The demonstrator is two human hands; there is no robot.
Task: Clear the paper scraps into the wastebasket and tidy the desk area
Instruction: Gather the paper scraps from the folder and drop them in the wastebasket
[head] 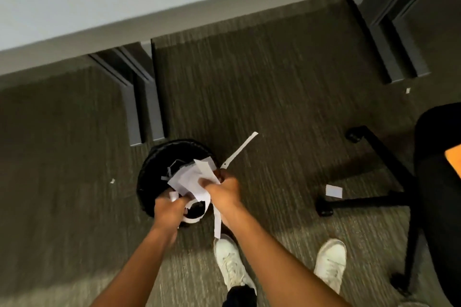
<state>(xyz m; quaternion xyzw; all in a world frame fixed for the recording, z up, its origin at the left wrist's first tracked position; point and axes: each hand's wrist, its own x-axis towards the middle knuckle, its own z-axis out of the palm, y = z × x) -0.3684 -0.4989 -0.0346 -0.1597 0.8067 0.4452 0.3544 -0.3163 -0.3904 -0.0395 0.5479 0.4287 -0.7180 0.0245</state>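
Note:
A round black wastebasket (pixel 152 169) stands on the carpet below the desk edge. Directly over its opening, my left hand (pixel 169 208) and my right hand (pixel 224 189) together clutch a bunch of white paper scraps (pixel 192 179). One long strip sticks out up and to the right, and another hangs down below my right wrist. Several scraps lie inside the basket. A loose white scrap (pixel 333 191) lies on the floor by the chair base, a small one (pixel 112 181) left of the basket, and another (pixel 407 90) near the right desk leg.
The grey desk (pixel 99 2) spans the top, with dark legs (pixel 144 107) just behind the basket and another leg (pixel 394 40) at right. A black office chair (pixel 436 182) with its wheeled base fills the right side. My white shoes (pixel 232 264) stand near the basket.

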